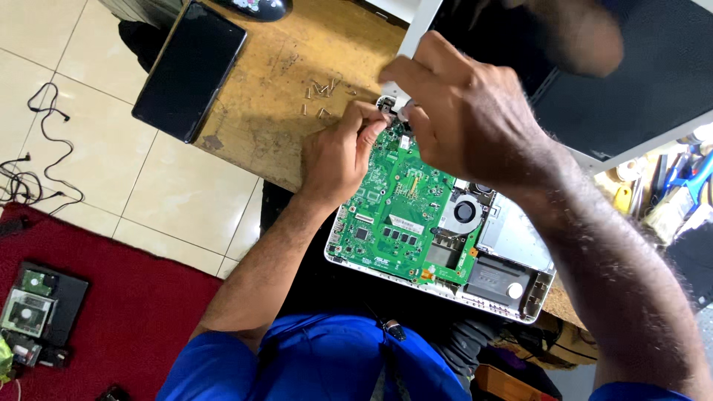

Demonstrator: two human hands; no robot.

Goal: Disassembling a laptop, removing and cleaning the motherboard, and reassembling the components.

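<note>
Worn wooden bench (297,96) mid-frame: your left hand (338,152) and right hand (460,119) pinch the hinge (388,106) above the fragile green board (397,215); grip edges.

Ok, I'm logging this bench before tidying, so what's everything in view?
opened laptop: one, white case, green board, table's near edge
fan: one, grey, on the board
screws: several, silver, loose on table
table: one, worn wood
black panel: one, table's left corner
cables: black, on tiled floor
drives: about two, on red mat
left hand: at board's far corner
right hand: pinching a small part there
</note>
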